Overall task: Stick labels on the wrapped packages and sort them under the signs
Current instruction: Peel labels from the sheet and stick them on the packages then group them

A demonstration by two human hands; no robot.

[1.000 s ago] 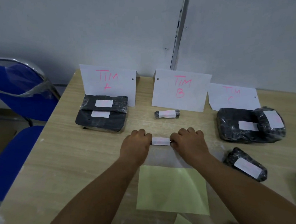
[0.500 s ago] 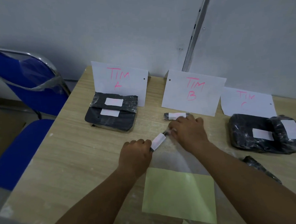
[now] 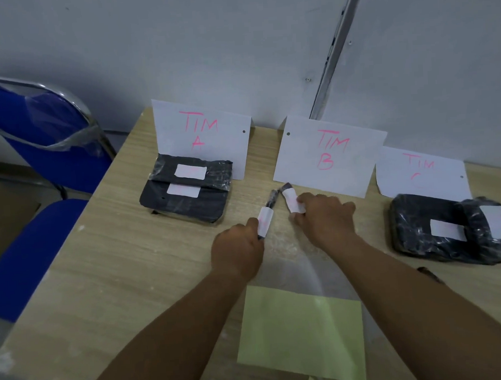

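Three white signs stand at the back of the table: TIM A (image 3: 203,137), TIM B (image 3: 328,153) and TIM C (image 3: 421,170). My left hand (image 3: 236,250) grips the near end of a thin black labelled package (image 3: 266,216) that points toward the TIM B sign. My right hand (image 3: 324,218) holds a second thin black package with a white label (image 3: 292,200), just in front of that sign. Two flat black labelled packages (image 3: 185,190) are stacked under TIM A. Two bulky black labelled packages (image 3: 454,228) lie under TIM C.
A pale green sheet (image 3: 301,332) lies on the wooden table (image 3: 102,270) between my forearms, with a clear film above it. A blue chair (image 3: 38,160) stands left of the table. A grey wall runs behind the signs. A dark package edge (image 3: 427,273) peeks past my right arm.
Both hands moved forward toward the TIM B sign. The left hand swung its thin package to point away from me; the right hand took hold of the small package lying under TIM B.
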